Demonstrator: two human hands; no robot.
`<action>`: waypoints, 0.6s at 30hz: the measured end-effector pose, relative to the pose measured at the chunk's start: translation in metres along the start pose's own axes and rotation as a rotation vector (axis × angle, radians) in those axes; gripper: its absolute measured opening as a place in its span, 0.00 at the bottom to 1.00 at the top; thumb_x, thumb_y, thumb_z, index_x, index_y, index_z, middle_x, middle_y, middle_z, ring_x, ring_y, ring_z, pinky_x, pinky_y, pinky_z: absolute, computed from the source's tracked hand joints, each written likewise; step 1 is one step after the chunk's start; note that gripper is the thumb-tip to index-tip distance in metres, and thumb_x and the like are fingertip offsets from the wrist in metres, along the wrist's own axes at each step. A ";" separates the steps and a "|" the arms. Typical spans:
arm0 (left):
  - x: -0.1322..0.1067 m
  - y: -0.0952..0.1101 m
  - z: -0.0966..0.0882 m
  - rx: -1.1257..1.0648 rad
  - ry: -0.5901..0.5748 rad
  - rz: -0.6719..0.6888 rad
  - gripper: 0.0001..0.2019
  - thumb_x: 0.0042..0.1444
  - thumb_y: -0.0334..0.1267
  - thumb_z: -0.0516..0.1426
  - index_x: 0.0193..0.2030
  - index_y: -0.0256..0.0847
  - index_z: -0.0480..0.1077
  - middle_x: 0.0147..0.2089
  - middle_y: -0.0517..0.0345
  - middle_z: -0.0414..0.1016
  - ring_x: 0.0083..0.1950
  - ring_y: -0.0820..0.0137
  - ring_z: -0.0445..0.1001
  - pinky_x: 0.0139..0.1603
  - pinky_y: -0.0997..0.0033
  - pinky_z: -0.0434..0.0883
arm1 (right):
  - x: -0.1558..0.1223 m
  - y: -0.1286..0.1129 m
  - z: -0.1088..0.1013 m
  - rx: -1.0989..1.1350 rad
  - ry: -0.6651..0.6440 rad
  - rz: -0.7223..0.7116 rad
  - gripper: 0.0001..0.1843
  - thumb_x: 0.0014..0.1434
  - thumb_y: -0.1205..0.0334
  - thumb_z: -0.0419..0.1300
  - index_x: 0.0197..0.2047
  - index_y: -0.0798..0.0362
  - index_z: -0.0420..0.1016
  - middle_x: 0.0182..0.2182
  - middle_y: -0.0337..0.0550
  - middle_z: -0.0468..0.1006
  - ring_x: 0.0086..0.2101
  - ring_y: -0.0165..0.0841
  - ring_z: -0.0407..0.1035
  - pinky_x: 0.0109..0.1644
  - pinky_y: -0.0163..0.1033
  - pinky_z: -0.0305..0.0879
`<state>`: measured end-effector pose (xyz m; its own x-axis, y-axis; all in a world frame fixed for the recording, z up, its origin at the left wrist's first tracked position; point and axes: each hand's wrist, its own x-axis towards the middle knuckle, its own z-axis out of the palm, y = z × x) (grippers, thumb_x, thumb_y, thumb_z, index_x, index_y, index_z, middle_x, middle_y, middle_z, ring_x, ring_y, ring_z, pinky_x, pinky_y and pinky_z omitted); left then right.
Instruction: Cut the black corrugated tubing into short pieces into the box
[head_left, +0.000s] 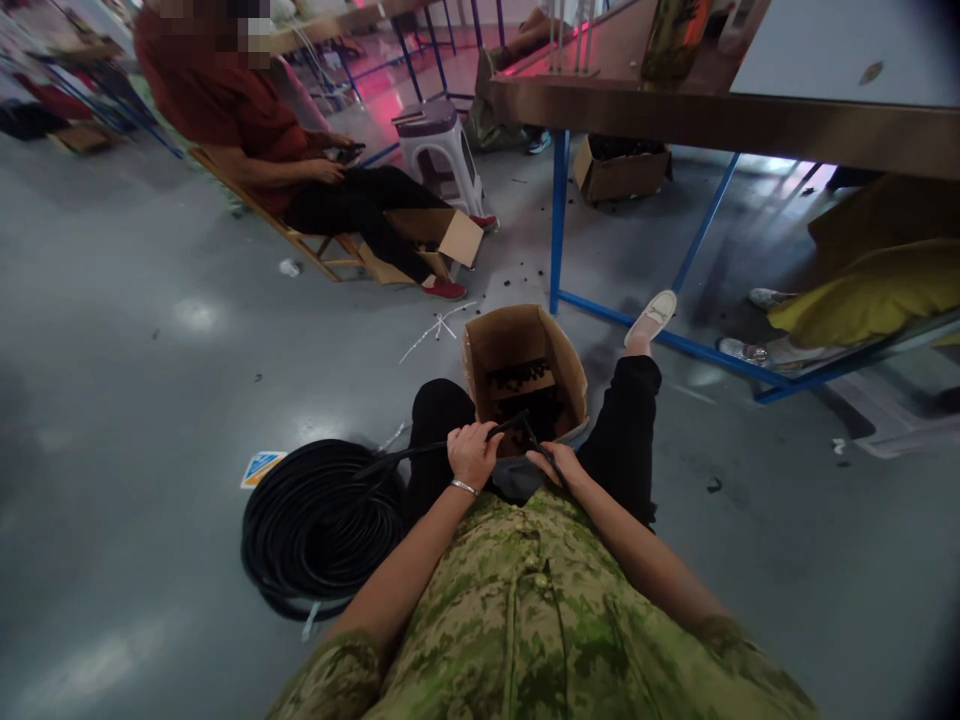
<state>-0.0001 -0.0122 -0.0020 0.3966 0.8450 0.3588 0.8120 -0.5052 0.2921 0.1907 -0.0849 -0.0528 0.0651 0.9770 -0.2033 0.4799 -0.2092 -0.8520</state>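
Observation:
I sit with an open cardboard box [559, 352] between my knees; black cut pieces [519, 376] lie inside it. My left hand [472, 452] is closed round a black tube [420, 452] that runs left to a big black coil [319, 525] on the floor. My right hand [559, 462] is closed on a dark tool [534, 437] at the tube's free end, just over the box's near edge. What kind of tool it is I cannot make out.
A seated person [300, 160] on a wooden chair holds something at the back left, beside a cardboard box [442, 235]. A white stool [439, 150], a blue-framed table [675, 110] and another box [619, 170] stand behind. Another person's feet [757, 325] show at right.

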 end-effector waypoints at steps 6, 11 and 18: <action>0.001 0.000 0.000 0.008 -0.013 0.010 0.14 0.63 0.48 0.51 0.43 0.43 0.74 0.33 0.55 0.76 0.38 0.65 0.71 0.44 0.62 0.56 | 0.000 -0.002 -0.003 -0.043 0.015 0.004 0.26 0.56 0.41 0.53 0.20 0.53 0.67 0.16 0.38 0.67 0.21 0.29 0.60 0.25 0.33 0.47; 0.002 0.000 -0.001 0.008 -0.032 -0.010 0.15 0.62 0.48 0.51 0.43 0.43 0.74 0.33 0.54 0.76 0.38 0.65 0.71 0.45 0.62 0.56 | 0.000 -0.007 -0.006 -0.111 0.055 0.005 0.26 0.55 0.42 0.54 0.18 0.54 0.68 0.15 0.37 0.63 0.21 0.28 0.58 0.24 0.33 0.45; 0.002 -0.002 0.001 -0.002 -0.044 -0.023 0.15 0.62 0.48 0.50 0.43 0.43 0.74 0.35 0.52 0.76 0.39 0.64 0.71 0.45 0.61 0.56 | 0.001 -0.011 -0.005 -0.174 0.083 0.011 0.25 0.56 0.44 0.54 0.18 0.54 0.70 0.15 0.37 0.62 0.20 0.28 0.57 0.24 0.34 0.45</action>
<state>0.0000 -0.0096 -0.0030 0.3959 0.8634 0.3126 0.8206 -0.4854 0.3016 0.1899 -0.0818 -0.0413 0.1397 0.9763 -0.1655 0.6220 -0.2166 -0.7525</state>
